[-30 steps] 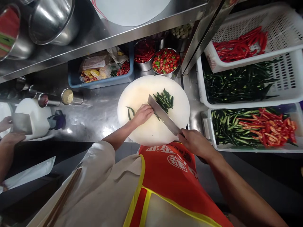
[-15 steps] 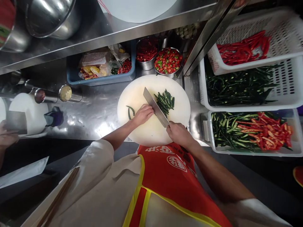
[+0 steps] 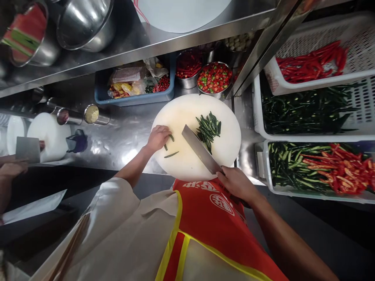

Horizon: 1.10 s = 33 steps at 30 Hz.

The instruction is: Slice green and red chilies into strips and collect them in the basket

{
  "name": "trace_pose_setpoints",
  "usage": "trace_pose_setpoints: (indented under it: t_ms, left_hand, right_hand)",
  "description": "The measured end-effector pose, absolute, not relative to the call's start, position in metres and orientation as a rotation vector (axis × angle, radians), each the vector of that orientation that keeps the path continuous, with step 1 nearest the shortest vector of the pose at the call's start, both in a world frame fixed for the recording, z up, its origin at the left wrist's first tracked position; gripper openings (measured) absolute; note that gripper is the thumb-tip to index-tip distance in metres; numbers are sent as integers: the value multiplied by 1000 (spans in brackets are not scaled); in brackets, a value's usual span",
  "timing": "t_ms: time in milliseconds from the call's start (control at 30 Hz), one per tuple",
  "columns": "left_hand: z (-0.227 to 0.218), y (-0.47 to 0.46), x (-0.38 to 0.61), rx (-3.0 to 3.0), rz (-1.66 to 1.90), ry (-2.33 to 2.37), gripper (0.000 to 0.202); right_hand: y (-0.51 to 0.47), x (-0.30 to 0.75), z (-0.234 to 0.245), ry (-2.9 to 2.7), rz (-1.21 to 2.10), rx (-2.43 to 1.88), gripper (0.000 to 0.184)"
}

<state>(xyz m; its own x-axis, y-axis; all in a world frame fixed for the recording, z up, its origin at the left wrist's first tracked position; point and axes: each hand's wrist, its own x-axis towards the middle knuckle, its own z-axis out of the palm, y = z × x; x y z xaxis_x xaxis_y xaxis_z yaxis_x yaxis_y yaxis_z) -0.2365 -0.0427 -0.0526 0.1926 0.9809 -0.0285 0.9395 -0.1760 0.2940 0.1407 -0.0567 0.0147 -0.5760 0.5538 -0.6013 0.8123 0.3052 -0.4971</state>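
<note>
A round white cutting board [image 3: 175, 117] lies on the steel counter in front of me. My right hand [image 3: 238, 182] grips the handle of a cleaver [image 3: 200, 149], whose blade lies across the board's middle. A pile of cut green chili pieces [image 3: 208, 127] sits just right of the blade. My left hand [image 3: 158, 138] rests at the board's left edge with its fingers curled over a green chili [image 3: 170, 137]. Another thin green chili strip [image 3: 171, 155] lies loose just below that hand.
White baskets at the right hold red chilies [image 3: 313, 62], dark green chilies [image 3: 304, 109] and split mixed chilies [image 3: 319, 166]. Steel bowls of chopped chilies [image 3: 215, 77] and a blue bin [image 3: 134, 84] stand behind the board. Another person's hand [image 3: 11, 169] with a cleaver works at far left.
My left hand has moved left from beside the blade to the chilies at the board's left edge. My right hand has drawn the cleaver back toward me.
</note>
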Motion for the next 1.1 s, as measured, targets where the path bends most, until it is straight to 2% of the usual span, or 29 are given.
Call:
trace_pose_setpoints:
  t_ms: [267, 667, 1100]
  left_hand:
    - [-61, -33, -152, 2318, 374, 1346, 25]
    - [-77, -49, -142, 2209, 612, 1384, 27]
    - [-75, -46, -141, 2216, 568, 1364, 25]
  right_hand:
    - [-54, 144, 13, 2198, -1071, 1428, 30]
    - [-53, 155, 29, 2252, -1077, 1271, 32]
    - [-51, 155, 24, 2187, -1117, 1210, 30]
